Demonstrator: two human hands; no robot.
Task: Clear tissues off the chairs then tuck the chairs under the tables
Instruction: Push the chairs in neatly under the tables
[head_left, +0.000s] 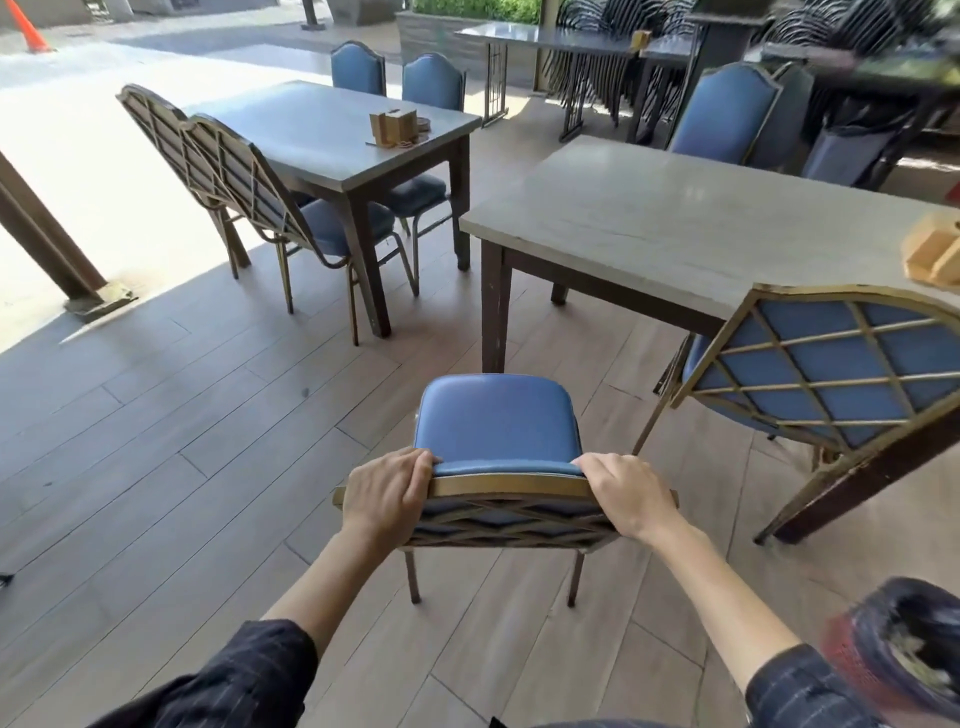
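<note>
A blue padded chair (497, 415) with a gold lattice back stands on the wooden floor right in front of me, its seat bare of tissues. My left hand (387, 493) grips the left end of its backrest top and my right hand (626, 491) grips the right end. The seat's front edge sits just short of the near left corner leg of a pale stone-topped table (675, 228). No tissue shows on any chair in view.
A second blue chair (831, 364) leans at the same table on my right. A grey table (322, 130) at the left has several blue chairs around it. A red bin with a dark liner (904, 654) is at bottom right. Wooden holders sit on both tables.
</note>
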